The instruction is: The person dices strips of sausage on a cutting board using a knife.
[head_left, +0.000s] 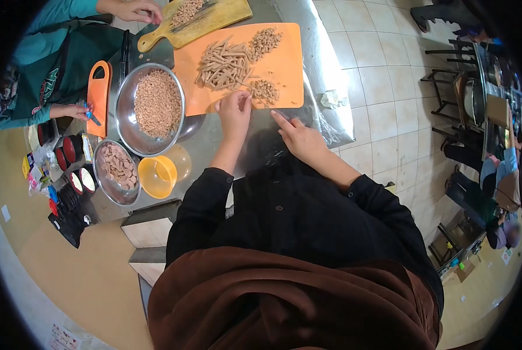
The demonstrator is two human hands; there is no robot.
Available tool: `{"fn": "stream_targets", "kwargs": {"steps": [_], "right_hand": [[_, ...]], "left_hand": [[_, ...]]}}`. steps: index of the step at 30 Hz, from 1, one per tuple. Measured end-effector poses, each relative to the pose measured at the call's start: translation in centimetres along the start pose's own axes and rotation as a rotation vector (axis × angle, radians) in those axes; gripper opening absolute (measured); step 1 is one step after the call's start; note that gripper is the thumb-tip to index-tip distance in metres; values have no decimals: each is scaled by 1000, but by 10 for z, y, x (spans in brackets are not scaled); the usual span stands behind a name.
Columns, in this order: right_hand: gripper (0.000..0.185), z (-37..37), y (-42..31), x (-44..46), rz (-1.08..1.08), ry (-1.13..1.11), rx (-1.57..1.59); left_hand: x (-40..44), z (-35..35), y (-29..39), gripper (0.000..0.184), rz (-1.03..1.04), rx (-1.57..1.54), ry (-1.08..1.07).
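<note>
Brown cloth: it is the closest thing, big and soft, draped [296,297] over the front of the black shirt [325,219].
Tabletop: shiny metal [262,129], with the food and bowls on it.
Orange board: flat [293,64], on the tabletop in front of both hands. It looks thin and a bit bendy.
Big metal bowl: left of the board [124,108], with lots of little brown bits inside. It looks heavy when this full, so two hands on the rim would be best.
Brown strips: a messy heap on the orange board [223,65], away from the person, past the left grip. They look light and dry, a bit soft, and easy to snap or crumble. Not slippery, I think. Take a few by the middle, or hold them near one end, and squeeze gently.
Right grip: pointer finger stuck out [302,140], its tip at the board's near edge. I cannot tell if it holds anything.
Left grip: fingers curled close together [236,111], by the strips and a small pile. I cannot tell if a strip is pinched there.
Cut bits: two small piles on the board, one far [265,42] and one near [265,91]. They look loose and would roll away, so scoop them.
</note>
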State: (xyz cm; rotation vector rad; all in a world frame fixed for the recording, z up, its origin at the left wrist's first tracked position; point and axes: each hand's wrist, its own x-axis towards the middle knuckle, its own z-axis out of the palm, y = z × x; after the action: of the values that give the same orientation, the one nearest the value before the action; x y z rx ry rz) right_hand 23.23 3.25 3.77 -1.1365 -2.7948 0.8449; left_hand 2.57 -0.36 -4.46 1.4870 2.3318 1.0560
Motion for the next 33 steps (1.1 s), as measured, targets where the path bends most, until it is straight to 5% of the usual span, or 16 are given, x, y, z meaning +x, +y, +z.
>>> {"fn": "stream_targets", "kwargs": {"steps": [9, 11, 16, 19, 27, 33], "right_hand": [[67, -14, 32, 4, 77, 133, -166], [68, -17, 36, 6, 70, 169, -182], [67, -22, 32, 2, 31, 159, -182], [66, -20, 36, -13, 89, 132, -139], [47, -29, 45, -40, 303, 86, 186], [42, -29, 41, -31, 319, 100, 243]], "left_hand": [[30, -14, 25, 37, -150, -260, -185], [32, -16, 37, 57, 120, -59, -92], [37, -2, 44, 72, 219, 43, -102], [41, 8, 29, 67, 198, 48, -47], [41, 1, 19, 8, 339, 135, -100], [54, -6, 33, 10, 368, 226, -177]]}}
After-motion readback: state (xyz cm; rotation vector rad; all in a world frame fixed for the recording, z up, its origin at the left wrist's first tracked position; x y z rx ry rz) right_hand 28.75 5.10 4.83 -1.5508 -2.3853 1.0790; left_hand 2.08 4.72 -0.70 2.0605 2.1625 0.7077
